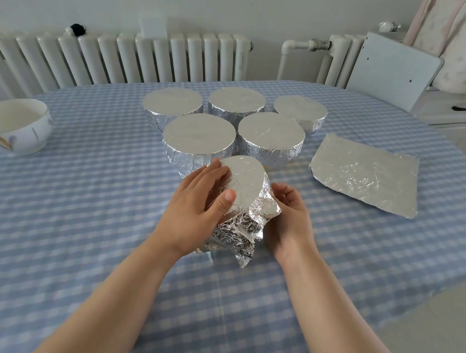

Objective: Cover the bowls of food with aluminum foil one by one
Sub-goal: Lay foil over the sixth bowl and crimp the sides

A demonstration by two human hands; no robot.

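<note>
Left hand: the left hand (201,201) holds the foil-wrapped bowl (242,186) from its left side, fingers on the rim, thumb pressed on the flat foil top.
Right hand: the right hand (289,214) lies against the crumpled foil on the right side with curled fingers; whether it truly pinches the foil is hard to see.
Bowl in hand: tilted, its smooth round top turned toward the person; loose wrinkled foil hangs below it.
Covered bowls: five covered bowls (270,139) stand close together just behind, with flat tops.
Spare sheet: a creased square foil sheet (366,174) lies flat at the right.
Uncovered bowl: a white ceramic bowl (8,127) stands far left, well apart.
Table: a blue checked tablecloth (68,228) covers the table, with open cloth near the person.
</note>
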